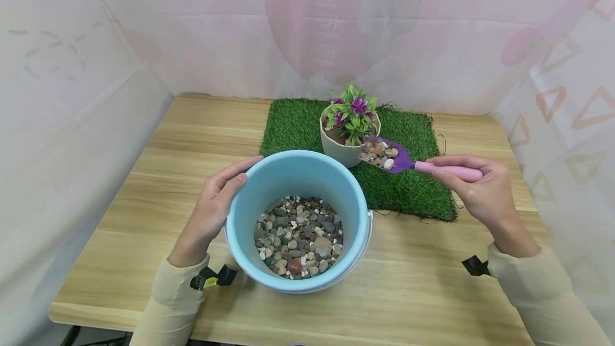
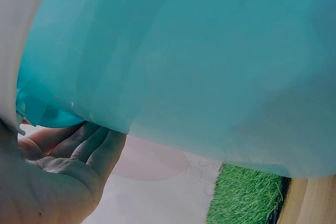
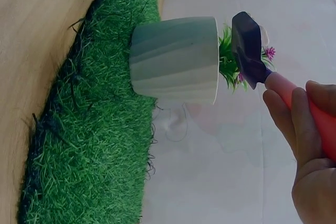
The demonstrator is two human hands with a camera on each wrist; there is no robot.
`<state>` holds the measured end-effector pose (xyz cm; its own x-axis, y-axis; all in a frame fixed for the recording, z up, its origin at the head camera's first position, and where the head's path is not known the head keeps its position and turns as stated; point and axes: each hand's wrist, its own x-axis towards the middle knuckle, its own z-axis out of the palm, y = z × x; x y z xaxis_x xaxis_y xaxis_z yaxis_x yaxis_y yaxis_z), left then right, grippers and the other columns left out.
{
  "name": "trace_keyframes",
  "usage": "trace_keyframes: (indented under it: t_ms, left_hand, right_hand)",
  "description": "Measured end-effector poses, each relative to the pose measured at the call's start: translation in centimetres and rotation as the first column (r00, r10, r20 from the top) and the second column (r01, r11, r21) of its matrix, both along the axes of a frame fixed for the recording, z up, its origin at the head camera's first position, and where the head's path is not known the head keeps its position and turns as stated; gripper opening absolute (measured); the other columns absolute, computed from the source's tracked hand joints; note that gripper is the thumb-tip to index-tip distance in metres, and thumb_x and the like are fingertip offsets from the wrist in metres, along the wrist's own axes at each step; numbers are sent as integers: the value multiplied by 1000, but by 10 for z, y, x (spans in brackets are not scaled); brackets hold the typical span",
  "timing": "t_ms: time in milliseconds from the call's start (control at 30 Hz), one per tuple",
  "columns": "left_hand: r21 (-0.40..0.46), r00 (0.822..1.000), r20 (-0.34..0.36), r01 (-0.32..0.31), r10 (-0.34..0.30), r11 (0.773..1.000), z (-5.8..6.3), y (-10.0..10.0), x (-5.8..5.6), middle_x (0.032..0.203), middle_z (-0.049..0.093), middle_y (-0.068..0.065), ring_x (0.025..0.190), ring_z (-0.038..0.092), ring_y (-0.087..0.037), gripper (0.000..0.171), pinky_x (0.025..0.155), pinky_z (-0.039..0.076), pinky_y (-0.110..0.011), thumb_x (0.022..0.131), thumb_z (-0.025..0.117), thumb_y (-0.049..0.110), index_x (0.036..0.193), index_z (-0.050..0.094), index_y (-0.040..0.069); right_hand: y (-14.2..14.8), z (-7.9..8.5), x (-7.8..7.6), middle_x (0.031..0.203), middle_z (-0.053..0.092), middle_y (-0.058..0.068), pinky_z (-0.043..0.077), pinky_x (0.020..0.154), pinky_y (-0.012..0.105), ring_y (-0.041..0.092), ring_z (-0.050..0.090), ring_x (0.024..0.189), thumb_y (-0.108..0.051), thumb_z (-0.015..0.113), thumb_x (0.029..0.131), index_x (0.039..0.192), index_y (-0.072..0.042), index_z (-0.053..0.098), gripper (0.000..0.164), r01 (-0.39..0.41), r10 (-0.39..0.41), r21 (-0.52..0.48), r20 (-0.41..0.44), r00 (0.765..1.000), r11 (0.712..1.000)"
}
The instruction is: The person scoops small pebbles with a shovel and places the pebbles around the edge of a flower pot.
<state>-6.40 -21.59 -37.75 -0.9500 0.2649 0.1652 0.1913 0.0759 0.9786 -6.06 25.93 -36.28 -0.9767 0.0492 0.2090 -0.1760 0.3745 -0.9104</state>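
A light-blue bucket holds many mixed pebbles. My left hand rests against its left side, thumb at the rim; in the left wrist view the fingers lie along the outer wall, their tips partly hidden. With my right hand I grip the pink handle of a purple garden trowel, loaded with small pebbles. The trowel's front is at the right rim of a white flowerpot; in the right wrist view its blade is above the pot's opening. Purple-flowered plant grows in the pot.
Under the flowerpot lies a green artificial grass mat with loose dark threads at its edge. All stands on a wooden table. Pale printed cloth hangs behind and at both sides. The bucket's white handle hangs at its right.
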Motion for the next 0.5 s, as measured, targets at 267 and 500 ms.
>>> trace_keyframes:
  t_ms: [267,500]
  left_hand:
    - [7,1000,-1,7,-7,1000,0,1,0,137,71,-1,108,78,-21,43,83,70,-44,115,43,17,149,53,-7]
    - [13,1000,-2,7,-7,1000,0,1,0,136,71,2,108,78,-21,43,82,70,-45,115,43,17,149,53,-7]
  right_hand:
    - [8,-1,-4,97,83,-8,66,75,14,5,80,88,0,84,88,110,10,77,26,16,-17,-51,-11,1000,999]
    - [12,-2,-11,94,82,-15,56,56,8,0,79,86,-17,86,90,114,1,80,30,84,-87,75,47,995,994]
